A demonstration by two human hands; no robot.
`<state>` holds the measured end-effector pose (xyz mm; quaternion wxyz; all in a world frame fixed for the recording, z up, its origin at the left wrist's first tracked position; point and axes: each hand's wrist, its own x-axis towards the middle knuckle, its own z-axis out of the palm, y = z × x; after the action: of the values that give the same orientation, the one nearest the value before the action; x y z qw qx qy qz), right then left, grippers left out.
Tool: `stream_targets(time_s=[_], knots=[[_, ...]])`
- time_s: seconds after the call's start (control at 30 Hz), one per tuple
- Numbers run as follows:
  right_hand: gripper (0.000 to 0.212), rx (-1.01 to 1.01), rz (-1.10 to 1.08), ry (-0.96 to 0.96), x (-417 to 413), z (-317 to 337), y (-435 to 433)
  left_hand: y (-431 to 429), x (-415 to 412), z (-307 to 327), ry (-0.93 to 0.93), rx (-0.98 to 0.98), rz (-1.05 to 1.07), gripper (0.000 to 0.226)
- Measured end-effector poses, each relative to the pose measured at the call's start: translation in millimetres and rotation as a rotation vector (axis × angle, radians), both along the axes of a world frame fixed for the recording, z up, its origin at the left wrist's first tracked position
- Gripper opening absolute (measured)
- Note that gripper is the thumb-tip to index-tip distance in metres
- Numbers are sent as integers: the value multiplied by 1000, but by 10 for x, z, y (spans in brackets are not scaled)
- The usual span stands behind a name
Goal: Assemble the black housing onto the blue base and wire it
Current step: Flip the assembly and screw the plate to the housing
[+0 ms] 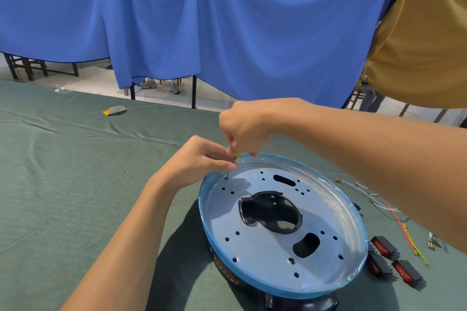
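Observation:
The round blue base [328,288], a metal plate with a blue rim and several holes, lies on top of the black housing [303,304], which shows through the central cutout and under the near rim. My right hand [242,131] is closed around the yellow handle of a screwdriver [233,164] held upright, its tip in a hole near the plate's far left edge. My left hand [202,159] pinches the screwdriver's shaft just above the tip. Any screw under the tip is too small to see.
Three black-and-red rocker switches [394,260] lie right of the base. Loose wires [404,230], white, red and yellow-green, sit farther right. A yellow-grey scrap [114,110] lies on the green cloth [63,184] at the far left. Blue drapes hang behind the table.

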<state>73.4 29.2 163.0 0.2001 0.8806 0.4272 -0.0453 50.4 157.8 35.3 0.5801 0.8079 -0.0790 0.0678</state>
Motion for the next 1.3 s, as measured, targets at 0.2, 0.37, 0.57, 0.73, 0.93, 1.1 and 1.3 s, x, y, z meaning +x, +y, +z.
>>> stream_targets(time_s=[0.2,0.37,0.57,0.73,0.93,1.1,1.3], knots=[[34,146,-105,-19,37,55,-429,14,-73,74,183,198,154,46],[31,573,-387,67,50,-397,-1157,-118,-189,145,483,400,166,35],[21,1023,-549,-27,-182,-1203,-1629,-305,-111,138,464,317,347,22],[24,1132,-562,-9,-118,-1286,-1643,-395,-115,146,475,257,397,20],[26,1213,-569,23,-144,-1297,-1702,-393,-319,238,603,-27,291,31],[24,1307,-548,50,-207,-1280,-1728,-452,-346,211,542,-91,407,28],[15,1713,-466,117,-318,-1176,-1828,-426,-433,313,406,-229,416,15]])
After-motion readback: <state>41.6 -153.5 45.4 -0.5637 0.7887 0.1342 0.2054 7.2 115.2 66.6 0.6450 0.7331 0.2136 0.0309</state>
